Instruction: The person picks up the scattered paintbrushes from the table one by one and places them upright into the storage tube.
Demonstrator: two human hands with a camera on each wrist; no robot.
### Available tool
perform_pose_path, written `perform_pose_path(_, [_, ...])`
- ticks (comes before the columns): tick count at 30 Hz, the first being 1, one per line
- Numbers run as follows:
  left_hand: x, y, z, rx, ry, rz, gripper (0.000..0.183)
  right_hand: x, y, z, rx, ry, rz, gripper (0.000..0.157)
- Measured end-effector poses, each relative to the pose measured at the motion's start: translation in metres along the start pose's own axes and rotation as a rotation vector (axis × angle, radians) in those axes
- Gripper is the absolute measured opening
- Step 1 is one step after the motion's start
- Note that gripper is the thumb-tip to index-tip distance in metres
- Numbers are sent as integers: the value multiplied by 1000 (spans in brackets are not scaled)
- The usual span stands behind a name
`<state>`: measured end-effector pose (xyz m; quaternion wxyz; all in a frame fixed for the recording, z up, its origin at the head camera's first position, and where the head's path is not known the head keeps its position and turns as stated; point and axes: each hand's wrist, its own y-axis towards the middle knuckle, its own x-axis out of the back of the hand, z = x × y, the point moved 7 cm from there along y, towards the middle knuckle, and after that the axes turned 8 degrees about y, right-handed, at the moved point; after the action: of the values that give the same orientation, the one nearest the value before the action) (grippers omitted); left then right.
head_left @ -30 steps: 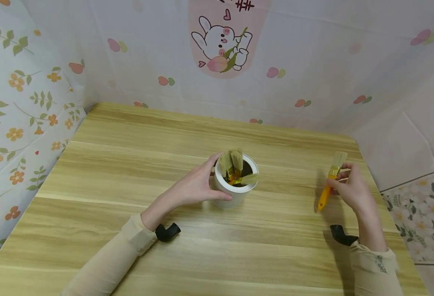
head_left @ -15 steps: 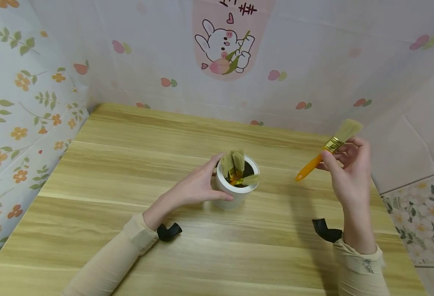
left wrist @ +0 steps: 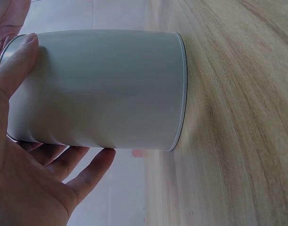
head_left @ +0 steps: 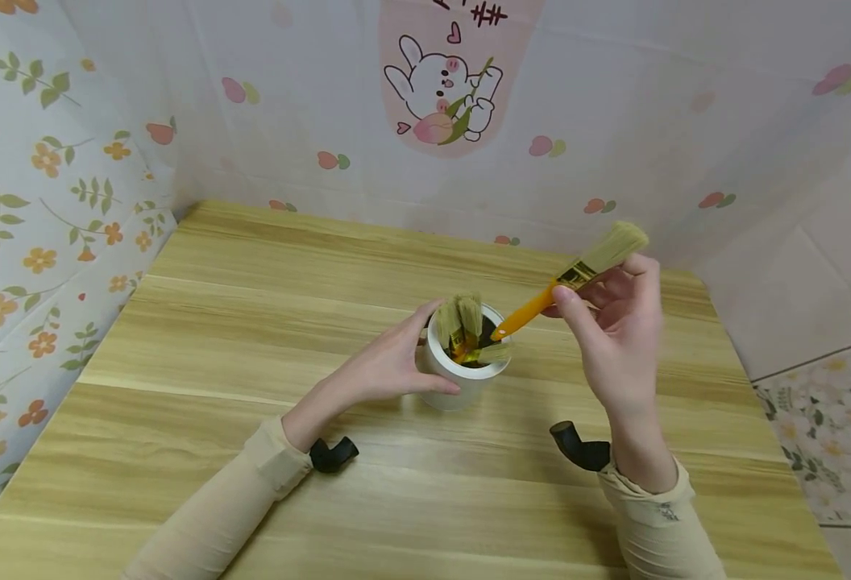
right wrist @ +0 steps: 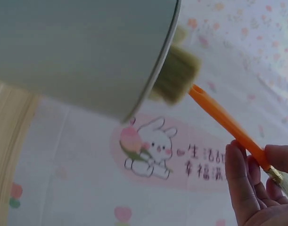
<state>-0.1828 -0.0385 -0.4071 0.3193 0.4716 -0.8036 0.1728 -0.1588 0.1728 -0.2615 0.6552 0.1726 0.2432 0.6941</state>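
A white cylindrical container [head_left: 449, 396] stands upright on the wooden table, with several paintbrushes [head_left: 462, 321] inside it, bristles up. My left hand [head_left: 389, 358] grips the container's left side, thumb in front and fingers behind, as the left wrist view [left wrist: 96, 89] also shows of its wall. My right hand [head_left: 617, 330] pinches a paintbrush [head_left: 530, 310] with an orange handle near its metal band. That brush tilts with its bristles up to the right, and its handle end overlaps the container's opening in the head view. In the right wrist view, the orange handle [right wrist: 224, 117] points toward the bristles at the rim.
The wooden table [head_left: 266, 306] stretches around the container. A white printed cloth [head_left: 288, 97] with a cartoon rabbit hangs behind it, and a floral cloth [head_left: 41, 266] hangs at the left. Black curved pieces [head_left: 581, 447] are attached at both wrists.
My right hand has lifted the paintbrush from the table's right side and carried it left, bringing its handle end to the container. My left hand keeps its grip in place.
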Motion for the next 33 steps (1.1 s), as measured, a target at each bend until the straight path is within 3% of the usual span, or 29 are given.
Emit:
perform_pose_path(8, [-2,1,-2,-1,11,7,118,-28,-8,-13,-62,-338,164,39])
perform_pose_path(25, [0,-1,1,3,-5,11,117,-49,-22,-38,-66,-675,368,46])
perform_pose_path(28, [0,-1,2,9,-6,13,116,-50,-22,-40,-60,-712,385,48])
perform_pose_path(33, [0,-1,4,29,-4,12,116,-50,-19,-39,-35,-625,388,45])
